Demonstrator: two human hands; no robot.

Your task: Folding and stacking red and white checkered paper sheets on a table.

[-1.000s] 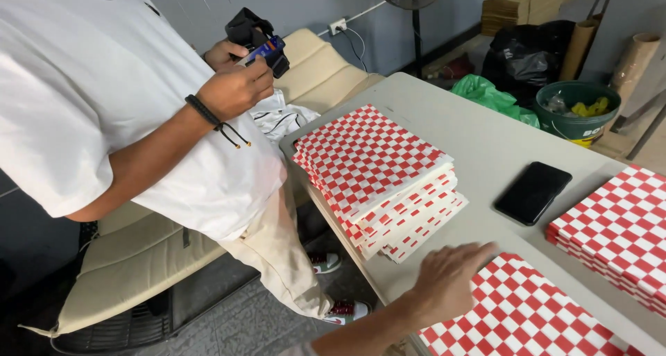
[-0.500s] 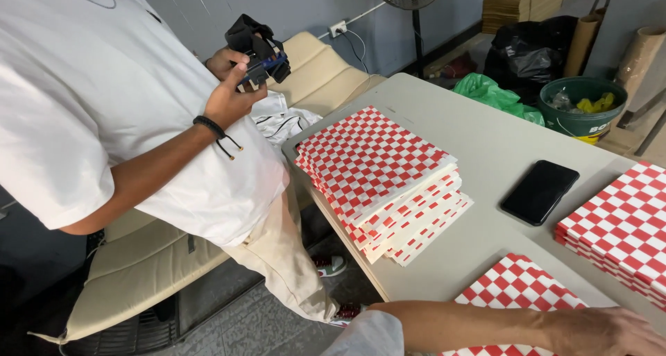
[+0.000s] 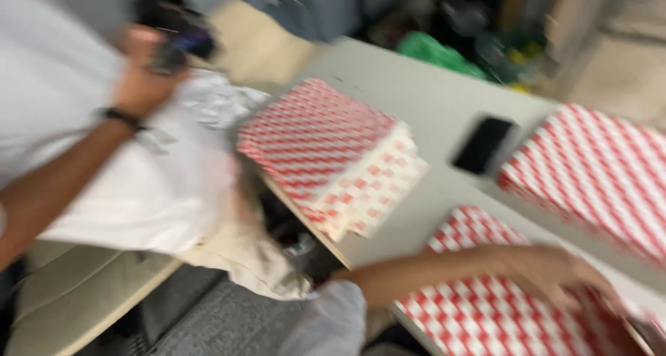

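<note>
A: Report the left hand (image 3: 555, 276).
B: It rests palm-down on the red-and-white checkered paper sheet (image 3: 499, 307), which lies flat on the grey bench (image 3: 430, 106). Grip state: blur prevents a reading.
A: Surroundings?
B: Beyond the grip, a flat black phone (image 3: 483, 144); further left, a stack of checkered sheets (image 3: 326, 151).

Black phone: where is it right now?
In the head view, the black phone lies flat on the grey table, right of centre, between the fanned checkered stack and the right-hand checkered stack.
</note>
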